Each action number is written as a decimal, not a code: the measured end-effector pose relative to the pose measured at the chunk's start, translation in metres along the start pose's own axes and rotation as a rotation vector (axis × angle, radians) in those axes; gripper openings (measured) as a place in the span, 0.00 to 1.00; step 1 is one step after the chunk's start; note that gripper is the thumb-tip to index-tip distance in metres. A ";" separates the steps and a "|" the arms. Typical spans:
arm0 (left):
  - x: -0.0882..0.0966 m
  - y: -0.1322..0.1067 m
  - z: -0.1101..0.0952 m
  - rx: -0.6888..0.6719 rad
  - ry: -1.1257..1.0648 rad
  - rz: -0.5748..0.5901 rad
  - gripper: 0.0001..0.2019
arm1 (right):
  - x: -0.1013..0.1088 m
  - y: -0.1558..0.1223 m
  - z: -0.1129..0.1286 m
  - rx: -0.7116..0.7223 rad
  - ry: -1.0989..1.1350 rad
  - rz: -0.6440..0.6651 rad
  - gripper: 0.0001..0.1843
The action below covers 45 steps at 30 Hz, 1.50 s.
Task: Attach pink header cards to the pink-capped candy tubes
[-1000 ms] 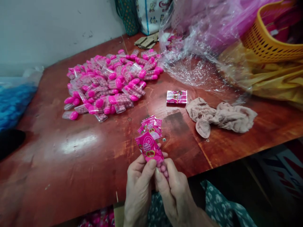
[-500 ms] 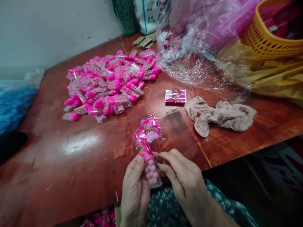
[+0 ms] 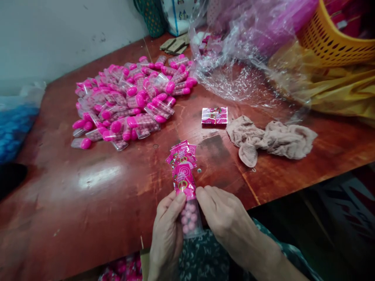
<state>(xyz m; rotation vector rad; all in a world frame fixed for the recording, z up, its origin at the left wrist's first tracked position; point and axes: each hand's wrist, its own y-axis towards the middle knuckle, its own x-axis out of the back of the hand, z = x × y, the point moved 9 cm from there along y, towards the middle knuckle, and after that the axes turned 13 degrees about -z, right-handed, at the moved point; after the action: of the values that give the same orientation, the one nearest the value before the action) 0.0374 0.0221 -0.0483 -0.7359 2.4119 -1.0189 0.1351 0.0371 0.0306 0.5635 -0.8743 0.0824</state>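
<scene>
Between my hands, over the table's near edge, is a clear candy tube (image 3: 191,220) of round pink candies. A shiny pink printed wrapper (image 3: 185,180) covers its upper end. My left hand (image 3: 168,224) grips the tube from the left, thumb on the front. On the other side my right hand (image 3: 224,214) has its fingers curled and pinched at the wrapper's right edge. A few flat pink wrappers (image 3: 182,151) lie on the table just beyond the tube. Any cap on this tube is hidden under the wrapper.
A large pile of pink-capped candy tubes (image 3: 129,99) covers the back left. A banded wrapper stack (image 3: 215,116) and a crumpled beige cloth (image 3: 271,138) lie right of centre. Clear plastic (image 3: 234,74) and a yellow basket (image 3: 336,47) stand behind; a bag of blue things (image 3: 17,128) is at left.
The wrapper on the tube has straightened and sits more upright. My right fingers have moved up from the tube's side to the wrapper's edge. The view has shifted slightly.
</scene>
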 end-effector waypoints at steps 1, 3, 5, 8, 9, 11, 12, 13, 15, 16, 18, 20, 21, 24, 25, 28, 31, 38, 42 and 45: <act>0.000 0.001 -0.001 -0.007 0.000 0.002 0.07 | -0.003 0.000 0.000 -0.007 0.005 0.028 0.14; 0.000 0.002 0.000 -0.002 0.001 0.018 0.06 | -0.009 -0.001 -0.002 -0.018 0.026 0.071 0.13; -0.001 0.003 0.003 0.020 0.003 0.039 0.05 | -0.014 -0.002 -0.005 -0.039 0.045 0.093 0.12; -0.005 0.001 0.009 0.047 -0.005 0.074 0.07 | -0.016 -0.003 -0.016 -0.141 0.165 0.077 0.13; -0.007 0.000 0.010 0.053 -0.004 0.090 0.08 | -0.016 -0.003 -0.022 -0.224 0.245 0.059 0.13; -0.013 -0.001 0.013 0.057 0.007 0.137 0.09 | -0.014 -0.006 -0.038 -0.431 0.410 0.012 0.14; -0.015 -0.002 0.012 0.047 0.011 0.155 0.08 | -0.013 -0.007 -0.044 -0.514 0.479 -0.010 0.14; -0.017 -0.002 0.011 0.027 0.012 0.166 0.08 | -0.012 -0.008 -0.046 -0.565 0.531 -0.029 0.14; -0.017 0.000 0.006 -0.022 -0.008 0.152 0.06 | -0.011 -0.007 -0.040 -0.565 0.594 -0.033 0.12; -0.015 0.001 0.003 -0.048 -0.024 0.127 0.06 | -0.011 -0.006 -0.036 -0.542 0.599 -0.030 0.13; -0.010 0.004 -0.001 -0.093 -0.061 0.076 0.06 | -0.012 -0.006 -0.028 -0.496 0.549 -0.051 0.16; -0.007 0.005 -0.002 -0.126 -0.064 0.049 0.06 | -0.012 -0.007 -0.021 -0.436 0.461 -0.124 0.15; -0.006 0.006 -0.002 -0.148 -0.046 0.041 0.06 | -0.011 -0.007 -0.018 -0.389 0.411 -0.177 0.14; -0.001 0.005 -0.006 -0.259 0.074 -0.005 0.09 | -0.006 -0.010 -0.009 -0.224 0.232 -0.325 0.14; 0.003 0.005 -0.010 -0.315 0.120 -0.047 0.10 | -0.004 -0.010 -0.007 -0.183 0.176 -0.358 0.15; 0.014 0.000 -0.024 -0.469 0.239 -0.204 0.10 | 0.000 -0.011 -0.010 -0.147 0.095 -0.384 0.14; 0.019 -0.007 -0.033 -0.547 0.271 -0.284 0.08 | 0.004 -0.011 -0.012 -0.136 0.079 -0.370 0.14; 0.011 -0.010 -0.035 -0.474 0.229 -0.162 0.05 | 0.001 -0.020 -0.009 -0.077 0.106 -0.393 0.17; 0.004 -0.006 -0.036 -0.358 0.131 -0.087 0.04 | -0.005 -0.021 -0.009 -0.111 0.164 -0.378 0.20; 0.002 -0.002 -0.038 -0.326 0.062 -0.065 0.02 | -0.005 -0.015 -0.008 -0.165 0.312 -0.360 0.24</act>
<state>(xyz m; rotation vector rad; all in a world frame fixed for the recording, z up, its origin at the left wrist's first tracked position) 0.0159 0.0392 -0.0225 -0.9074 2.6577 -0.6860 0.1415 0.0290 0.0162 0.5282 -0.4624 -0.2229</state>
